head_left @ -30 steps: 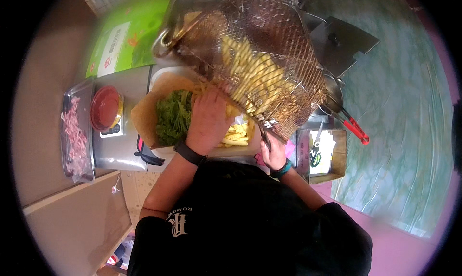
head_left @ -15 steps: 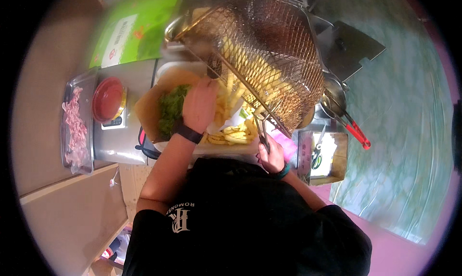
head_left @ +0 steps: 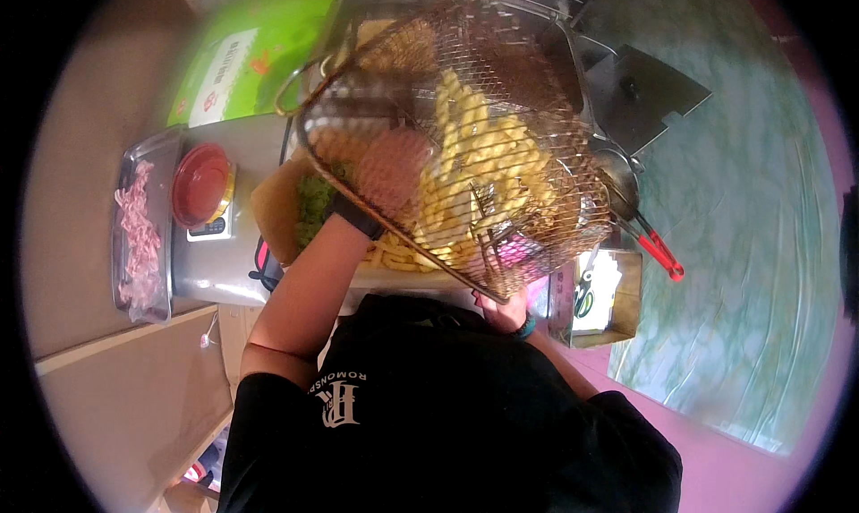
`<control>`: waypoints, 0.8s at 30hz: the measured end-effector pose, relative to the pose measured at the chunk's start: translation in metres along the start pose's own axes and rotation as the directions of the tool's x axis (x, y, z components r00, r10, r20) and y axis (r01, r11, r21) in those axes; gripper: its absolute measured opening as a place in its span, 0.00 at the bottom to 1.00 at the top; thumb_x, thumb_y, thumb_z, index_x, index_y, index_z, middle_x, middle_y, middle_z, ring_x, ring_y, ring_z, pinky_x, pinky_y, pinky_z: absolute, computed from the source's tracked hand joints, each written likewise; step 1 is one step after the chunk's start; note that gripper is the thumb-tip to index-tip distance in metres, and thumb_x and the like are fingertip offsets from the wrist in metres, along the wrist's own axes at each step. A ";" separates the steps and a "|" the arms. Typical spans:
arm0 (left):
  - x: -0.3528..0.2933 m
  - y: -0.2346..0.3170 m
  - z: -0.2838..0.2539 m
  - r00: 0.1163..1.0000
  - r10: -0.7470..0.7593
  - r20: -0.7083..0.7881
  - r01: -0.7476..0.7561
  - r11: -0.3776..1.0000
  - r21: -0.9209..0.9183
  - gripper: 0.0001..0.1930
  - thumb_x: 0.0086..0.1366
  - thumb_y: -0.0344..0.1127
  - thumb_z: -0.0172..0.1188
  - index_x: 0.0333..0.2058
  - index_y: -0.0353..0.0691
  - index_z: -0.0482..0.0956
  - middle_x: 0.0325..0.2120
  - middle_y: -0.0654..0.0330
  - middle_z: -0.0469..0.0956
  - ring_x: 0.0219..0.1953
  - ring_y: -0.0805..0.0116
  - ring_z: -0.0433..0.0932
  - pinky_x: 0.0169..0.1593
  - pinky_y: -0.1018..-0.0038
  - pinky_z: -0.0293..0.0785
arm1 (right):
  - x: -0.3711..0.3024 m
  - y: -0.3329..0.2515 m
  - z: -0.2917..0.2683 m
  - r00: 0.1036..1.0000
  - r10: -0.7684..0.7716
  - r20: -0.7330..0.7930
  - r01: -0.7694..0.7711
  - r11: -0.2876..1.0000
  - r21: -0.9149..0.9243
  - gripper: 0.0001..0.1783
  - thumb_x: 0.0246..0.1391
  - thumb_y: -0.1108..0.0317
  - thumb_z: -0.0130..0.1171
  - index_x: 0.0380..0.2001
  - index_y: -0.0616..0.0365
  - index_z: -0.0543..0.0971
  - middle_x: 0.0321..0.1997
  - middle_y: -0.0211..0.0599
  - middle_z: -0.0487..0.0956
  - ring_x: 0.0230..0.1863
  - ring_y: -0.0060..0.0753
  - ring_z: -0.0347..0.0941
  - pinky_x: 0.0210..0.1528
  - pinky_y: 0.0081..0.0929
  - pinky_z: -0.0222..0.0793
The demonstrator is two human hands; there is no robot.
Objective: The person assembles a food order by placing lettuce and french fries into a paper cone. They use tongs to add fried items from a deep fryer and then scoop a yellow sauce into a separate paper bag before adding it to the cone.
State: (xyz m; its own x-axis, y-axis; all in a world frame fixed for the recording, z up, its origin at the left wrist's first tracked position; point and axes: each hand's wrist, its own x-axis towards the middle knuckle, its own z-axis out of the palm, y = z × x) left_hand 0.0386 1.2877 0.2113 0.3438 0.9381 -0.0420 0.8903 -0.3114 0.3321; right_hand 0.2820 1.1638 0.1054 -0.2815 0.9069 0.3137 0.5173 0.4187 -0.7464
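A large wire fry basket (head_left: 577, 191) hangs tilted over the worktop, its open rim toward me and French fries (head_left: 488, 146) inside. Through its mesh I see my left hand (head_left: 394, 173), blurred, beside green leafy lettuce (head_left: 313, 200) in front of brown paper (head_left: 273, 200). Its fingers are too smeared to read, and what supports the basket is hidden. Below the rim, my right hand (head_left: 506, 309) is closed round the handle of metal tongs (head_left: 488, 222), whose arms show through the mesh. More fries lie under the basket, near my left wrist.
At the left are a metal tray of pink sliced meat (head_left: 139, 244) and a red bowl (head_left: 199, 186) on a scale. A green box (head_left: 277, 38) stands behind. To the right are a red-handled utensil (head_left: 662, 253), scissors (head_left: 584, 294) in a box, and a marbled green surface (head_left: 734, 244).
The basket has swung nearer to me and tipped, so its rim now crosses in front of my left hand and wrist. My right hand keeps the tongs, now behind the mesh.
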 end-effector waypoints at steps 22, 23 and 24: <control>0.009 -0.019 0.056 0.806 0.071 -0.588 -0.267 0.930 -0.253 0.06 0.53 0.31 0.47 0.23 0.36 0.70 0.24 0.51 0.71 0.31 0.53 0.70 0.37 0.62 0.66 | -0.001 0.002 0.015 0.993 0.114 0.000 -0.114 0.988 0.109 0.18 0.49 0.69 0.49 0.44 0.64 0.66 0.22 0.35 0.70 0.20 0.26 0.66 0.22 0.22 0.63; 0.007 -0.016 0.047 0.785 0.170 -0.595 -0.190 0.981 0.030 0.06 0.52 0.31 0.48 0.19 0.36 0.69 0.21 0.51 0.71 0.29 0.52 0.71 0.35 0.61 0.66 | -0.001 0.004 0.014 0.996 0.087 -0.010 -0.086 0.992 0.097 0.18 0.51 0.69 0.48 0.46 0.64 0.64 0.22 0.33 0.69 0.18 0.22 0.65 0.21 0.18 0.62; 0.007 -0.015 0.046 0.802 0.142 -0.580 -0.177 0.984 -0.003 0.06 0.52 0.31 0.48 0.19 0.37 0.69 0.22 0.51 0.71 0.29 0.52 0.71 0.34 0.60 0.66 | -0.002 0.005 0.012 0.998 0.061 -0.019 -0.060 0.995 0.086 0.19 0.52 0.69 0.47 0.47 0.64 0.63 0.21 0.31 0.68 0.17 0.17 0.65 0.19 0.15 0.62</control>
State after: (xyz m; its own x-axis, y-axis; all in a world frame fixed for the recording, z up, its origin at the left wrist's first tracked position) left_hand 0.0414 1.2916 0.1623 0.2291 0.7961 0.5602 0.8146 -0.4718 0.3373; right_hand 0.2750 1.1639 0.0939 -0.2335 0.9316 0.2785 0.4620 0.3584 -0.8113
